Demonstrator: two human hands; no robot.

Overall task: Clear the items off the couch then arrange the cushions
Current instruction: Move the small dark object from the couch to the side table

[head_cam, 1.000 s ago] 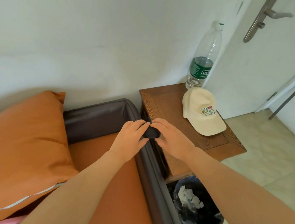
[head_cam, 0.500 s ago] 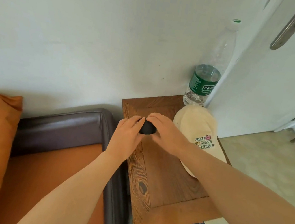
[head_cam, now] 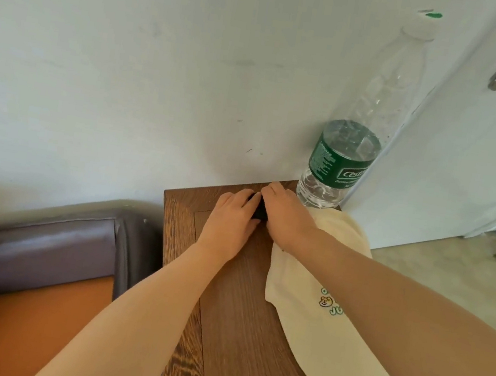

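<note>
Gripping dark object [head_cam: 258, 208] (maybe cloth) near table [head_cam: 239, 330] edge

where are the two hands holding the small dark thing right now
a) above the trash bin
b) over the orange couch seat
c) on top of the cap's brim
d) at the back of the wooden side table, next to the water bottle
d: the left hand and right hand pinch the small dark object between them over the back end of the wooden side table, by the wall and just left of the water bottle.
</note>
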